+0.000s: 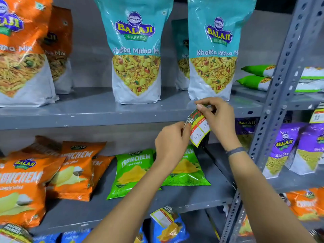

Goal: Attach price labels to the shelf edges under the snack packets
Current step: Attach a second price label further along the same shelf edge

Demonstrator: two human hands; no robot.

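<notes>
Both forearms reach up from the bottom of the view toward the grey shelf edge [98,121]. On the left hand [171,142], the fingers [182,128] are closed on the lower left corner of the price label [199,128], the knuckles turned toward the camera and the wrist bent slightly upward. The right hand [218,118] pinches the label's upper end between thumb and forefinger, its palm facing left; a dark band [235,151] circles that wrist. Held between the two hands, the label hangs tilted, its top touching or just at the shelf edge below the right-hand teal Khatta Mitha Mix packet [213,50]; whether it is already stuck there cannot be told. Handwritten figures show on its white lower part.

A second teal packet [136,50] stands upright to the left on the same shelf, and orange mix packets [22,50] stand farther left. On the shelf below lie green Crunchem packets [133,171] and orange ones [73,171]. Another label [164,217] hangs from the lower shelf edge, above blue packets [168,230].
</notes>
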